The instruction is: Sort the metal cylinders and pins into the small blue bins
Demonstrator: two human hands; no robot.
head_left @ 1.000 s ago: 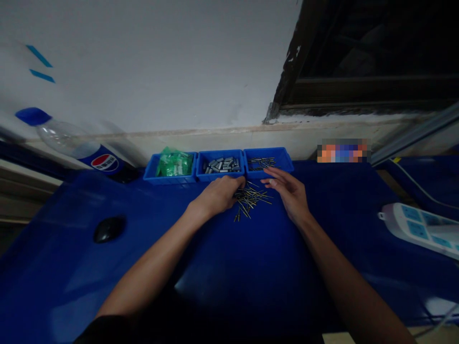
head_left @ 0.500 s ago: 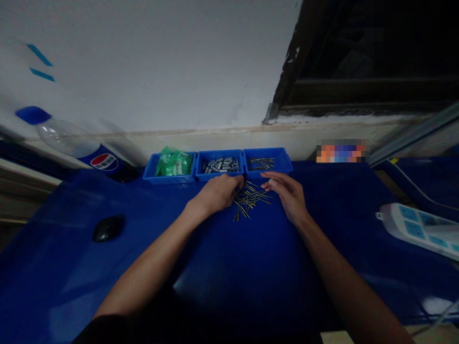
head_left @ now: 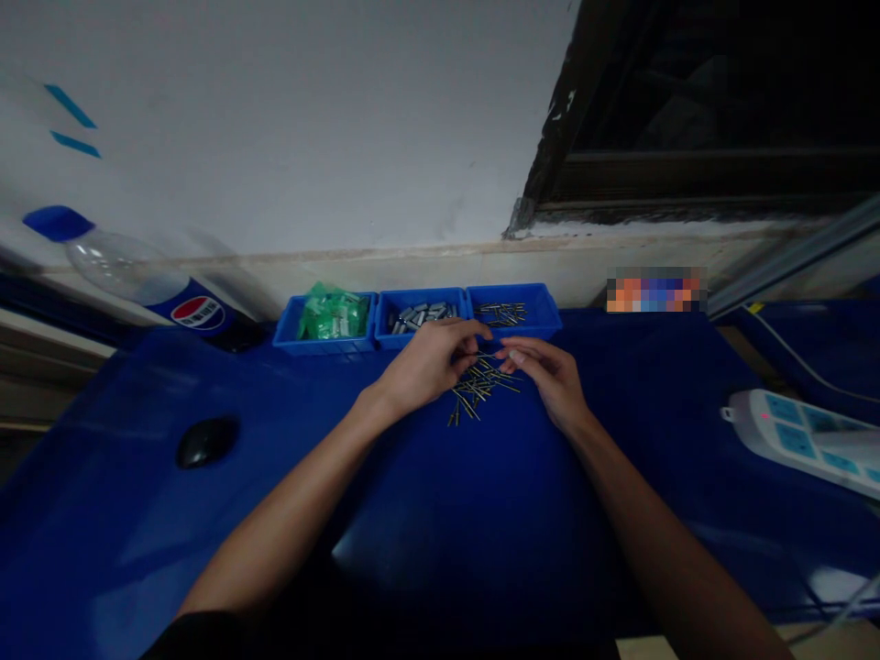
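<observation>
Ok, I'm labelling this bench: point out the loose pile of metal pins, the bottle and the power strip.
Pile of metal pins (head_left: 476, 389): head view, middle of the heap.
Bottle (head_left: 168, 300): head view, on its label.
Power strip (head_left: 796, 439): head view, on a blue panel.

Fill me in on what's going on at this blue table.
A person is working with both bare hands at a loose pile of thin metal pins on the table. A pin seems to span the fingertips of the left hand and right hand; which grips it is unclear. Behind, the left bin holds green packets, the middle bin silver pieces, the right bin similar pins.
</observation>
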